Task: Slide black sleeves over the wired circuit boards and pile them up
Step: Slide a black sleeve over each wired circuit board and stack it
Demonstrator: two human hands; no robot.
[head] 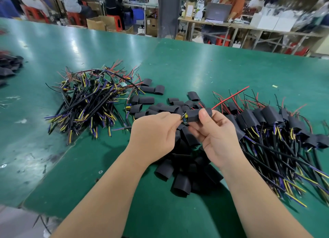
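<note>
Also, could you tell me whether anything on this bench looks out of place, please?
Only small things: white scraps litter the green mat on the left, and one pale green strip lies alone far right, away from every pile.

Overhead light is being reflected in pale streaks by the glossy green table covering (110, 47), scuffed and stained towards the left. A smooth, matt black finish is being shown by the plastic sleeves (180, 185), and a slight sheen by the plastic-coated wires (89, 104).
</note>
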